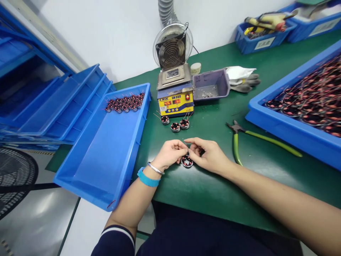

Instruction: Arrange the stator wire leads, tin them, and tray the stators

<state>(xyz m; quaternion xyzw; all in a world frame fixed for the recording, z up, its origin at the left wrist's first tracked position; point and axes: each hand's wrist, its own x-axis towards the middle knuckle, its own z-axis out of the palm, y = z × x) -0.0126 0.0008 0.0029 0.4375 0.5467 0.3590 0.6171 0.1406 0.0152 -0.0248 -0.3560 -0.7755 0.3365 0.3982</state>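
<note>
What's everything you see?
Table: one, green, middle
Machine: one, yellow-blue, table's back
Hose: one, grey, top
Round object: one, whitish, by machine
Bin: one, purple, machine's right
Gloves: count unclear, grey-white, by bin
Boxes: two, blue, back right
Cutters: one, green-handled, right
Large trays: two, blue, either side
Stacked trays: several, blue, left
Wound rings: four loose, black-copper, table; many, trays
Fan: one, black, lower left
Wristband, bracelet: one each, blue, silver, left wrist
Left hand, right hand: one each, bare, at nearest ring

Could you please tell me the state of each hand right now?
Left hand: closed in a pinch at the coil; what it grips is hidden.
Right hand: curled at the same coil; its grip cannot be told.
</note>
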